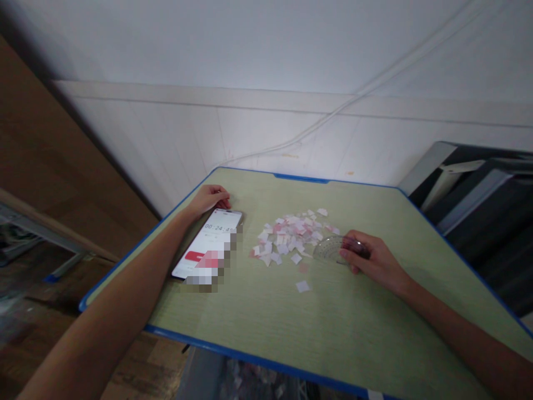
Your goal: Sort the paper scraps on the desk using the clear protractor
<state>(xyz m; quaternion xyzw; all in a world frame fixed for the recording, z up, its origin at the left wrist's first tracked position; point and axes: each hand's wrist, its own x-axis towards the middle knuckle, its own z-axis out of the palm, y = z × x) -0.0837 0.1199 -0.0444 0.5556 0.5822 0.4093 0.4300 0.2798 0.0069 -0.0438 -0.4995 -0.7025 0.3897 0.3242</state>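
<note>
In the head view my right hand (366, 255) grips a clear plastic protractor (328, 250) by one end, thumb on top. The protractor's curved edge is beside the right side of a loose pile of small white and pink paper scraps (291, 236). One white scrap (302, 286) lies apart, nearer to me. My left hand (211, 198) rests on the table's far left part with its fingers curled; what they hold, if anything, is hidden. Just in front of that hand lies a phone (200, 239), face up, with a running time on its lit screen. Part of the phone is blurred out.
The small green table (258, 311) has a blue edge and stands against a white wall (266, 128) with a cable (308, 129) running along it. Dark folded items (487, 205) lean at the right. A brown wooden panel (70, 150) stands at the left.
</note>
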